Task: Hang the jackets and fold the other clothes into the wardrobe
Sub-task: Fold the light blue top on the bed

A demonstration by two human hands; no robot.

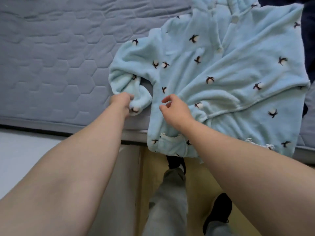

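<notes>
A blue top [221,74] lies on the mattress [51,57], hem over the edge at 6 o'clock. The left hand [121,102] grips its cuff [142,101] at 8 o'clock. The right hand [177,110] rests on it, fingers loose, holding nothing.

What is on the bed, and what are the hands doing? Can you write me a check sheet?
Surface: grey quilted mattress.
Job's things: light blue fleece top with buttons and a cotton-flower print, spread out, its hem hanging over the mattress edge; its sleeve is bunched up.
Clutter: dark cloth at the right edge, mostly out of view.
Hands: left hand grips the sleeve's cuff; right hand is over the top's front, fingers loosely curled, holding nothing.
Cables: nothing seen.
Surroundings: tan floor, the person's grey trousers and a black shoe.
</notes>
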